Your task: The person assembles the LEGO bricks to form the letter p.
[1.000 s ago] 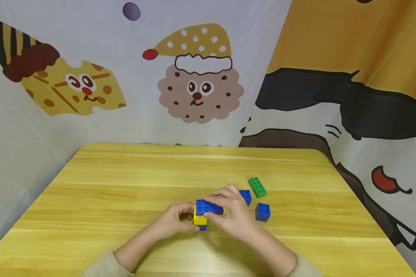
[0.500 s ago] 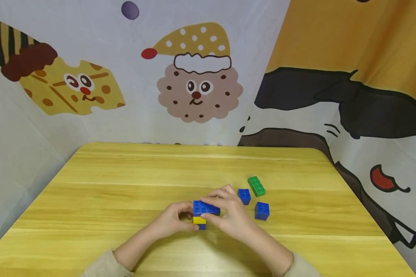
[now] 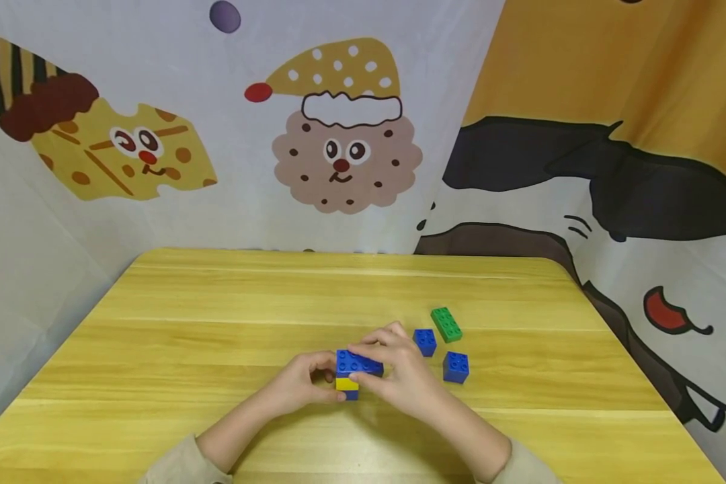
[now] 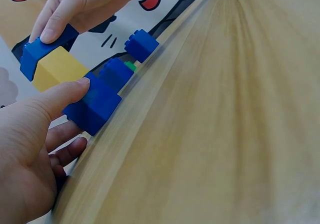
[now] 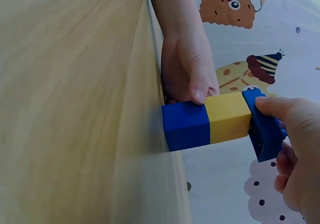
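Note:
A small stack stands on the table, with a blue block (image 5: 186, 126) at the bottom and a yellow block (image 5: 229, 116) above it. My left hand (image 3: 298, 383) grips the stack low down, its thumb on the bottom block in the left wrist view. Over the yellow block lies a long blue brick (image 3: 352, 363) with studs on top, overhanging to the right. My right hand (image 3: 404, 371) pinches this long brick between thumb and fingers, as the right wrist view (image 5: 300, 134) also shows from the side. Its underside is right at the yellow block's top.
Right of the hands, two square blue blocks, a farther one (image 3: 425, 341) and a nearer one (image 3: 456, 367), rest on the wooden table (image 3: 230, 296). A green brick (image 3: 446, 324) lies behind them. A cartoon-printed curtain (image 3: 230, 222) hangs beyond the table's far edge.
The long blue brick has come down and slightly left onto the yellow block, so less yellow shows. My right hand moved with it; my left hand kept its hold.

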{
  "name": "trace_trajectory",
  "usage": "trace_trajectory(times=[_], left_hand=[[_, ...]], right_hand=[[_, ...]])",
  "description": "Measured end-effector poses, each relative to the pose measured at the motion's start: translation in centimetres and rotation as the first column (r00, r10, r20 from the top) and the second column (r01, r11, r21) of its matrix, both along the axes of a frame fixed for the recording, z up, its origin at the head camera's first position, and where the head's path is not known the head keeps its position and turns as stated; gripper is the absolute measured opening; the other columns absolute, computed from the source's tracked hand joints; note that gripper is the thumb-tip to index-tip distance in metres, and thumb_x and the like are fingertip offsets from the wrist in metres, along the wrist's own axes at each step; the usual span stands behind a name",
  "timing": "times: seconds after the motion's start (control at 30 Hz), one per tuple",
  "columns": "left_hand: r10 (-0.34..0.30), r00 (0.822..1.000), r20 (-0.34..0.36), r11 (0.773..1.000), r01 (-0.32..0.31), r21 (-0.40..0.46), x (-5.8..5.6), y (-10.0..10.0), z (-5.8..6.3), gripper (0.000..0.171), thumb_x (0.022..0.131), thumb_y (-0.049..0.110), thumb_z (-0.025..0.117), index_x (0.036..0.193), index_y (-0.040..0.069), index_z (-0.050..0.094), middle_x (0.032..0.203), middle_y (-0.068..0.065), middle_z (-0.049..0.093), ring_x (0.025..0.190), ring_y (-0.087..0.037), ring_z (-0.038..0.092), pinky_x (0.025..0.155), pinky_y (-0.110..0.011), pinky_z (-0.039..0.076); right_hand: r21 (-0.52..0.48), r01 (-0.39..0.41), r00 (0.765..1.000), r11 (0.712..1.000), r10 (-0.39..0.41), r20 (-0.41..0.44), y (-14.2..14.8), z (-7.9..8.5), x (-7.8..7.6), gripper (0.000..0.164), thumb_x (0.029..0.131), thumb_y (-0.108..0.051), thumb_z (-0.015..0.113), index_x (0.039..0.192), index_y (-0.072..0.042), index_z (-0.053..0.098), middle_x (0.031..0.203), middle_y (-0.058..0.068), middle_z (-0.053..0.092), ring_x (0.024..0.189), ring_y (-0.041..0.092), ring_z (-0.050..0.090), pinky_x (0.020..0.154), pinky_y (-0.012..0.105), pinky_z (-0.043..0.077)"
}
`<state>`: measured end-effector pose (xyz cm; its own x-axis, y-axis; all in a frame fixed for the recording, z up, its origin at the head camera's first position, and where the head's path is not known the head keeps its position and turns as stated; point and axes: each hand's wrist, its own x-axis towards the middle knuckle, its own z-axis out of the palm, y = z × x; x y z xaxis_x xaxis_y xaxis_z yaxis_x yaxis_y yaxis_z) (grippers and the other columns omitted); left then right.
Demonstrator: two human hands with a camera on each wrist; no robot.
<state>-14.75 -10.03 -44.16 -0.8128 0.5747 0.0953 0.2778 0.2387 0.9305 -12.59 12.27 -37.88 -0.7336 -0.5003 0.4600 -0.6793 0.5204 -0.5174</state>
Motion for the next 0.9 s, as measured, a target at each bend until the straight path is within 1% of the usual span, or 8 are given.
trace_trajectory(times=[0.27, 0.4, 0.53, 0.67, 0.9], left_hand=[[-0.010, 1.000, 0.010, 1.000, 0.010, 0.005, 0.00, -0.03, -0.01, 0.030, 0.080, 0.016, 0.079, 0.106, 0.010, 0.067, 0.097, 0.002, 0.065, 0.088, -0.022, 0.055, 0.079, -0.031, 0.048], [-0.015, 1.000, 0.003, 1.000, 0.015, 0.020, 0.01, 0.01, 0.02, 0.033, 0.079, 0.016, 0.079, 0.109, 0.010, 0.067, 0.099, 0.003, 0.065, 0.089, -0.022, 0.056, 0.079, -0.031, 0.048], [-0.018, 1.000, 0.004, 0.999, 0.018, 0.027, 0.05, -0.03, 0.14, 0.033, 0.079, 0.016, 0.079, 0.110, 0.010, 0.067, 0.099, 0.003, 0.065, 0.088, -0.022, 0.056, 0.079, -0.031, 0.049], [-0.018, 1.000, 0.008, 1.000, 0.018, 0.022, 0.01, -0.05, 0.18, 0.032, 0.079, 0.016, 0.079, 0.109, 0.010, 0.067, 0.098, 0.003, 0.065, 0.089, -0.023, 0.056, 0.079, -0.031, 0.049], [-0.017, 1.000, 0.021, 1.000, 0.016, 0.026, -0.03, -0.10, 0.16, 0.031, 0.080, 0.014, 0.079, 0.108, 0.010, 0.067, 0.097, 0.004, 0.064, 0.088, -0.022, 0.055, 0.077, -0.031, 0.048]], right_hand=[[0.028, -0.029, 0.999, 0.999, 0.029, 0.020, -0.02, 0.27, -0.15, 0.034, 0.081, -0.025, 0.079, 0.112, -0.012, 0.072, 0.107, -0.007, 0.063, 0.096, 0.009, 0.046, 0.073, 0.026, 0.044], [0.035, -0.051, 0.998, 0.998, 0.049, 0.030, -0.01, 0.48, -0.26, 0.034, 0.081, -0.024, 0.079, 0.112, -0.011, 0.072, 0.106, -0.007, 0.062, 0.095, 0.009, 0.045, 0.072, 0.025, 0.044], [0.040, -0.059, 0.997, 0.997, 0.056, 0.059, -0.04, 0.67, -0.32, 0.035, 0.080, -0.022, 0.079, 0.112, -0.011, 0.072, 0.105, -0.008, 0.061, 0.095, 0.009, 0.045, 0.071, 0.024, 0.044], [0.044, -0.053, 0.996, 0.998, 0.050, 0.073, -0.05, 0.67, -0.34, 0.035, 0.080, -0.023, 0.079, 0.112, -0.011, 0.072, 0.107, -0.008, 0.061, 0.096, 0.009, 0.045, 0.072, 0.024, 0.045], [0.060, -0.012, 0.999, 0.998, 0.009, 0.048, -0.04, 0.35, -0.33, 0.036, 0.080, -0.027, 0.079, 0.113, -0.015, 0.072, 0.110, -0.009, 0.062, 0.100, 0.009, 0.045, 0.076, 0.028, 0.045]])
